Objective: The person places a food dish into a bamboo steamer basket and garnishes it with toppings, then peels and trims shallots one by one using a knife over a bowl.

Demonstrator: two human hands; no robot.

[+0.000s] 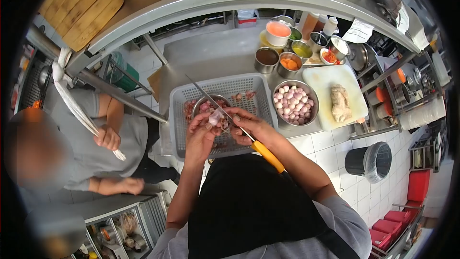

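Observation:
Over a grey perforated basket (261, 86), my left hand (200, 136) pinches a partly peeled shallot (215, 117) in its fingertips. My right hand (256, 128) is closed around a knife (268, 156) with a yellow handle, its blade pointing up and left across the basket. The fingertips of both hands meet near the shallot. Beneath them, a metal bowl (225, 99) of unpeeled shallots sits inside the basket, partly hidden by my hands. Loose reddish skins (190, 110) lie around it. To the right stands a steel bowl of peeled shallots (295, 103).
A white cutting board (314, 79) with a large ginger root (340, 103) lies at the right. Sauce and ingredient containers (267, 58) crowd the back right. A metal shelf (230, 1) overhangs the table. At left, another person (115, 134) grips a white cloth (72, 96).

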